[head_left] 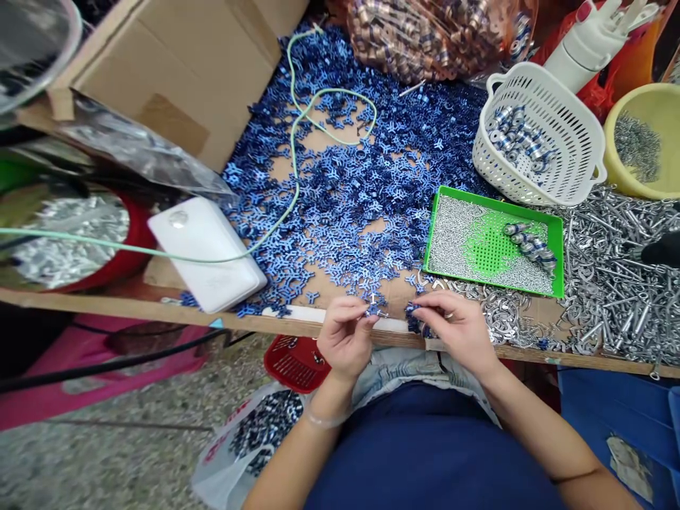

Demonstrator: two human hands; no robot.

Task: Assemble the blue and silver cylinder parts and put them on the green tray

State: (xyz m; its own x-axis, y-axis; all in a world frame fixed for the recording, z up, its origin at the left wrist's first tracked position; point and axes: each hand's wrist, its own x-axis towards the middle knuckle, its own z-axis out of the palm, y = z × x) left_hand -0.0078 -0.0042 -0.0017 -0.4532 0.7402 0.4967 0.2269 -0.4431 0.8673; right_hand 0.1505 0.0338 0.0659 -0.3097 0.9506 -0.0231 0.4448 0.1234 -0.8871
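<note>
Left hand (345, 334): your fingertips pinch a blue three-armed piece (375, 307).
Right hand (452, 329): your fingers close narrowly on a blue cluster (415, 320).
Why here: both work at the plank edge (212, 314), within reach of the loose blue pile (340, 212).

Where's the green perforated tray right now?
In the head view, the green perforated tray sits right of centre on the work surface, just beyond the person's right hand and below the white plastic basket.
</note>
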